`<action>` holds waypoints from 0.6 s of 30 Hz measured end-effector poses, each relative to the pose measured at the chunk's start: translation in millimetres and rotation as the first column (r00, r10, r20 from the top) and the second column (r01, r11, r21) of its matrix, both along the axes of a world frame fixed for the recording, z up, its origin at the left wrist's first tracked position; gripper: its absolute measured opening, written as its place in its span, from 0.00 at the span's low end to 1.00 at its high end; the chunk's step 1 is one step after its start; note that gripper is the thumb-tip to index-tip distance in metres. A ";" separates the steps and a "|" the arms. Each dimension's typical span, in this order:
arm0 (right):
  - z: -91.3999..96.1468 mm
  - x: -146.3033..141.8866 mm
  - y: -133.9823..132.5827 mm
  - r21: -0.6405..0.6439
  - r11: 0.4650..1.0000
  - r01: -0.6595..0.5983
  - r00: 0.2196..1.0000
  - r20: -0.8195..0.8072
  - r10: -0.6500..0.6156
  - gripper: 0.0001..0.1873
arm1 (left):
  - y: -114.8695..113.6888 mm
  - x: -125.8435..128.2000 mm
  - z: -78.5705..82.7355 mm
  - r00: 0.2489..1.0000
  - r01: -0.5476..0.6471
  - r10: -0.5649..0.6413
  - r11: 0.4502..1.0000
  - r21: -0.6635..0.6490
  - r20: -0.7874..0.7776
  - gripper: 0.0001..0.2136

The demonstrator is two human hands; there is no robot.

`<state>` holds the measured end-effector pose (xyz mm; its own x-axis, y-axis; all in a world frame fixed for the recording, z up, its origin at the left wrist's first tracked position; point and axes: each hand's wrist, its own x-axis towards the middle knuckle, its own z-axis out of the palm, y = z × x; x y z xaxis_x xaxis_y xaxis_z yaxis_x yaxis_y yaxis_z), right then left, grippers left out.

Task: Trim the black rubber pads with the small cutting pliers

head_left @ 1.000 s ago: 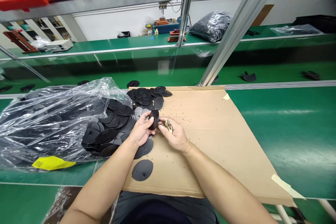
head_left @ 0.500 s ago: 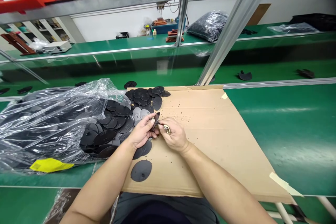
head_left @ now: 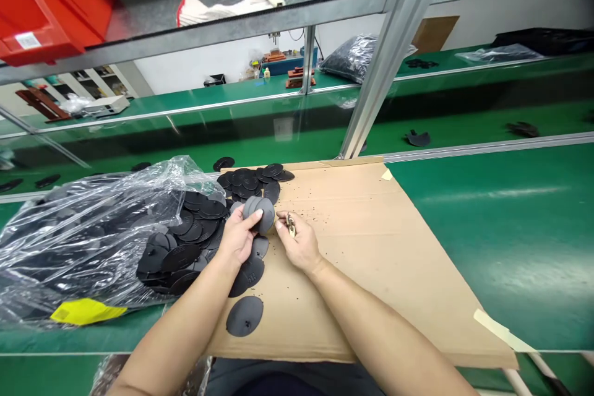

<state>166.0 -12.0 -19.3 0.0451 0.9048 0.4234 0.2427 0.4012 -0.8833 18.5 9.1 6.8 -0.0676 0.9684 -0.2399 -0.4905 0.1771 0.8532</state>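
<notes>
My left hand (head_left: pixel 239 236) pinches a round black plastic disc (head_left: pixel 260 213), holding it up with its flat face toward me above the cardboard sheet (head_left: pixel 371 247). My right hand (head_left: pixel 299 241) is closed around a small metal tool (head_left: pixel 290 223) just right of the disc. A pile of the same black discs (head_left: pixel 195 229) spills from a clear plastic bag (head_left: pixel 83 229) at my left. Single discs lie on the cardboard below my hands, one (head_left: pixel 244 315) close to the front edge.
Green benches (head_left: pixel 501 229) surround the cardboard. An aluminium post (head_left: pixel 385 55) rises behind it. Red bins (head_left: pixel 41 6) and white gloves (head_left: pixel 223 7) sit on the shelf above. More bagged parts (head_left: pixel 352 55) and stray discs (head_left: pixel 417 137) lie on the far benches.
The disc in my left hand has turned from edge-on to face-on and lifted slightly. The view has tilted a little; both hands stay in the same place.
</notes>
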 end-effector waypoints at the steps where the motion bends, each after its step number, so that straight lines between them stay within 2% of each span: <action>1: -1.7 0.9 2.9 -0.046 0.998 0.039 0.998 -0.054 -0.042 0.12 | 9.6 3.3 3.0 0.998 -0.050 0.051 0.998 0.033 -0.027 0.21; 3: -4.3 4.0 8.8 -0.089 0.991 0.098 0.987 -0.122 -0.109 0.13 | 36.6 9.7 7.8 0.984 -0.112 0.129 0.983 0.143 -0.121 0.19; 5: -5.5 7.1 13.5 -0.095 0.987 0.131 0.976 -0.162 -0.145 0.13 | 72.0 14.8 11.5 0.922 -0.131 0.220 0.952 0.276 -0.320 0.17; 6: -5.6 8.2 15.0 -0.096 0.986 0.136 0.973 -0.177 -0.151 0.13 | 91.2 16.8 13.4 0.837 -0.129 0.282 0.934 0.332 -0.468 0.16; 7: -5.5 8.9 15.8 -0.099 0.986 0.135 0.970 -0.190 -0.152 0.13 | 110.2 18.5 15.4 0.704 -0.100 0.341 0.916 0.388 -0.623 0.15; 9: -4.9 9.3 15.9 -0.099 0.987 0.127 0.967 -0.207 -0.145 0.12 | 145.0 21.9 20.0 0.361 0.028 0.411 0.893 0.450 -0.837 0.14; 10: -4.6 9.2 15.5 -0.096 0.988 0.123 0.967 -0.211 -0.141 0.12 | 159.6 24.2 22.0 0.242 0.093 0.417 0.889 0.448 -0.876 0.15; 13: -3.7 9.7 15.0 -0.087 0.987 0.132 0.966 -0.213 -0.148 0.11 | 191.1 37.1 24.4 0.056 0.222 0.362 0.904 0.365 -0.930 0.19; 16: -4.1 11.5 18.0 -0.118 0.978 0.173 0.949 -0.246 -0.198 0.11 | 207.4 64.0 20.5 -0.123 0.293 0.261 0.931 0.217 -0.957 0.23; 17: -4.8 12.0 19.8 -0.144 0.971 0.192 0.936 -0.269 -0.225 0.11 | 210.9 76.6 18.9 -0.156 0.319 0.252 0.928 0.192 -0.955 0.23; 18: -6.0 12.2 21.9 -0.177 0.961 0.211 0.920 -0.297 -0.257 0.11 | 213.9 90.9 17.6 -0.152 0.356 0.256 0.915 0.188 -0.955 0.23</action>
<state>178.3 9.8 -25.2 0.3728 0.9005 0.2237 0.0153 0.2350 -0.9719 109.4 223.1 24.3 0.1342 0.9438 0.3021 0.9243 -0.2291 0.3051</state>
